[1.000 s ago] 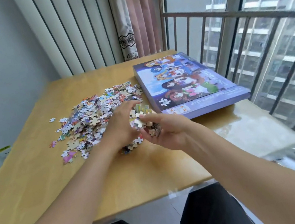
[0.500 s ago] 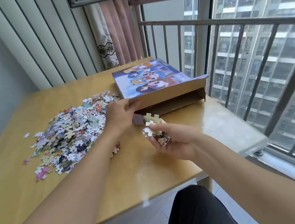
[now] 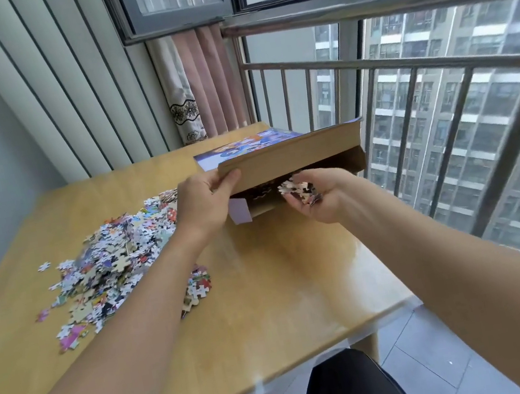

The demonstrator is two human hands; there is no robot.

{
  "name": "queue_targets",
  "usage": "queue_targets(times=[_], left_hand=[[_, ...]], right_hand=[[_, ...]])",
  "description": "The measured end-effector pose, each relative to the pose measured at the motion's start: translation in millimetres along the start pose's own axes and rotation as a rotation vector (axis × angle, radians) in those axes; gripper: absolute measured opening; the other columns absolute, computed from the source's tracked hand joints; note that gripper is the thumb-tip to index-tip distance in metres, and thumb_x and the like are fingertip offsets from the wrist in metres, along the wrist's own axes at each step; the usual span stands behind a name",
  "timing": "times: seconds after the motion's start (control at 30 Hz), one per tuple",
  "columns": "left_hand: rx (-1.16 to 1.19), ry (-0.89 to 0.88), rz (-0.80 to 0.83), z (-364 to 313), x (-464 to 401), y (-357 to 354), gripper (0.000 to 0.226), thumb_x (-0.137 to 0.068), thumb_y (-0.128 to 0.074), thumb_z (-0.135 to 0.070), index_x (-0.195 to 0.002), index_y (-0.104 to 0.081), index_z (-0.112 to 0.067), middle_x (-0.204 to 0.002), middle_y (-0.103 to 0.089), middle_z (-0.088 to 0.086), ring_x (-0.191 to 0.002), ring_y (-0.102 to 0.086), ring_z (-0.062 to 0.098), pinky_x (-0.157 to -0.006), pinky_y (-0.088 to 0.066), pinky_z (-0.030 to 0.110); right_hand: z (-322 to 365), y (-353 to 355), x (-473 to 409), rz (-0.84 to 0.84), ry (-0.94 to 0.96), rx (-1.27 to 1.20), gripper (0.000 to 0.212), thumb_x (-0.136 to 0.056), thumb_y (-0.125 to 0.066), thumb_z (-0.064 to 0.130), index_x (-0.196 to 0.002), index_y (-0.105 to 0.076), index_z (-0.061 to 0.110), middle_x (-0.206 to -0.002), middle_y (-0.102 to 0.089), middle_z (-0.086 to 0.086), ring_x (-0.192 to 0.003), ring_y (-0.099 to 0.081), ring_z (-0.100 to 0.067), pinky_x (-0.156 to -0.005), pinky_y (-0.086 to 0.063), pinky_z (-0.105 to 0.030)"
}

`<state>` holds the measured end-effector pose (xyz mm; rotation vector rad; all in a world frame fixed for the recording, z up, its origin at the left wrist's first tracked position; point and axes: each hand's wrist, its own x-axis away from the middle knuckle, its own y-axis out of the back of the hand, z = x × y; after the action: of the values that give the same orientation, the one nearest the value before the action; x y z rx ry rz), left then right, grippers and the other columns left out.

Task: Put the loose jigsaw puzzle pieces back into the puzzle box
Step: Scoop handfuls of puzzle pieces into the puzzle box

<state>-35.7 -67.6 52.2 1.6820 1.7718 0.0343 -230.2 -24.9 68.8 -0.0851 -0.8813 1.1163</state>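
Observation:
The flat puzzle box (image 3: 293, 156) lies at the table's far right, its printed lid tilted up at the near edge so the brown inside shows. My left hand (image 3: 204, 203) pinches the lid's near left corner and holds it raised. My right hand (image 3: 317, 197), palm up, holds a handful of puzzle pieces (image 3: 297, 188) right at the box's opening. A large heap of loose puzzle pieces (image 3: 120, 259) lies on the wooden table (image 3: 269, 299) to the left, partly behind my left forearm.
A metal railing (image 3: 402, 67) and windows run along the table's right side and behind the box. Curtains (image 3: 197, 86) hang at the back. A few stray pieces (image 3: 43, 267) lie apart at the heap's left edge. My dark-trousered legs show below the table's near edge.
My left hand left the heap, took the box lid's corner and raised it higher. My right hand carried its handful of pieces from the table's middle up to the box opening.

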Motion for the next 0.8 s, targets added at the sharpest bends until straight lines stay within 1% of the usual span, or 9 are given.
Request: queue_targets(times=[0.1,0.13,0.23,0.33,0.47,0.57,0.67,0.73,0.8], left_hand=[[0.040,0.048,0.003,-6.4,-3.0,1.9,0.034,-0.095,-0.065,-0.037,-0.082,-0.077,-0.007,-0.065,-0.065,0.008,-0.059,-0.042,0.008,-0.058,-0.036,0.026],[0.053,0.061,0.013,-8.4,-4.5,2.7,0.034,-0.096,-0.065,-0.036,-0.083,-0.077,-0.007,-0.068,-0.067,0.010,-0.061,-0.044,0.009,-0.060,-0.036,0.026],[0.057,0.081,0.044,-13.0,-7.7,4.9,0.030,-0.096,-0.064,-0.037,-0.078,-0.076,-0.016,-0.055,-0.061,-0.014,-0.054,-0.044,0.004,-0.051,-0.034,0.017],[0.073,0.117,0.043,-13.9,-10.8,8.0,0.039,-0.097,-0.063,-0.039,-0.082,-0.075,-0.005,-0.058,-0.053,-0.003,-0.055,-0.037,0.014,-0.055,-0.032,0.028],[0.114,0.118,0.050,-11.5,-12.0,14.2,0.037,-0.097,-0.063,-0.038,-0.086,-0.077,-0.006,-0.067,-0.066,0.008,-0.062,-0.045,0.015,-0.061,-0.036,0.028],[0.110,0.118,0.054,-11.4,-10.4,14.5,0.031,-0.096,-0.063,-0.038,-0.088,-0.079,-0.013,-0.069,-0.069,-0.005,-0.063,-0.049,0.011,-0.057,-0.038,0.020],[0.111,0.119,0.042,-12.4,-10.8,13.3,0.038,-0.096,-0.064,-0.038,-0.085,-0.077,-0.005,-0.068,-0.065,0.010,-0.063,-0.044,0.015,-0.060,-0.035,0.029],[0.097,0.113,0.044,-12.5,-9.9,13.2,0.041,-0.096,-0.063,-0.039,-0.082,-0.075,-0.002,-0.060,-0.058,0.001,-0.059,-0.041,0.013,-0.058,-0.033,0.028],[0.108,0.109,0.045,-10.7,-9.6,14.1,0.040,-0.096,-0.064,-0.038,-0.084,-0.075,-0.001,-0.063,-0.064,0.002,-0.062,-0.044,0.013,-0.059,-0.036,0.027]], right_hand=[[8.6,-16.6,-2.5,0.006,0.049,-0.191,0.024,-0.100,-0.053,0.009,-0.122,-0.059,0.001,-0.120,-0.062,-0.018,-0.110,-0.063,-0.032,-0.094,-0.056,-0.043],[10.5,-22.2,-2.1,0.017,0.052,-0.294,0.029,-0.099,-0.050,0.018,-0.124,-0.059,0.005,-0.120,-0.064,-0.016,-0.109,-0.064,-0.033,-0.096,-0.055,-0.047],[15.0,-36.6,-3.7,0.026,0.057,-0.518,0.055,-0.087,-0.051,0.062,-0.114,-0.065,0.016,-0.108,-0.071,-0.012,-0.097,-0.069,-0.035,-0.094,-0.053,-0.053],[13.1,-40.0,-9.0,-0.006,0.077,-0.571,0.072,-0.077,-0.050,0.082,-0.115,-0.068,0.023,-0.108,-0.073,-0.006,-0.097,-0.070,-0.031,-0.096,-0.054,-0.047],[8.4,-40.6,-13.9,-0.012,0.140,-0.550,0.073,-0.078,-0.053,0.083,-0.119,-0.061,0.025,-0.110,-0.071,-0.004,-0.096,-0.069,-0.029,-0.096,-0.055,-0.048],[8.3,-38.3,-15.9,-0.062,0.226,-0.512,0.065,-0.088,-0.048,0.076,-0.128,-0.057,0.026,-0.110,-0.068,-0.001,-0.093,-0.067,-0.024,-0.097,-0.055,-0.048],[6.0,-35.9,-18.5,-0.107,0.284,-0.481,0.062,-0.095,-0.042,0.070,-0.136,-0.053,0.024,-0.116,-0.066,-0.001,-0.094,-0.064,-0.022,-0.101,-0.053,-0.048],[6.7,-34.1,-21.4,-0.072,0.288,-0.424,0.065,-0.096,-0.038,0.070,-0.139,-0.052,0.023,-0.117,-0.067,-0.003,-0.100,-0.065,-0.024,-0.102,-0.052,-0.047],[10.0,-30.0,-23.4,0.043,0.266,-0.345,0.069,-0.093,-0.037,0.074,-0.135,-0.054,0.022,-0.120,-0.068,-0.007,-0.107,-0.067,-0.028,-0.101,-0.053,-0.047]])
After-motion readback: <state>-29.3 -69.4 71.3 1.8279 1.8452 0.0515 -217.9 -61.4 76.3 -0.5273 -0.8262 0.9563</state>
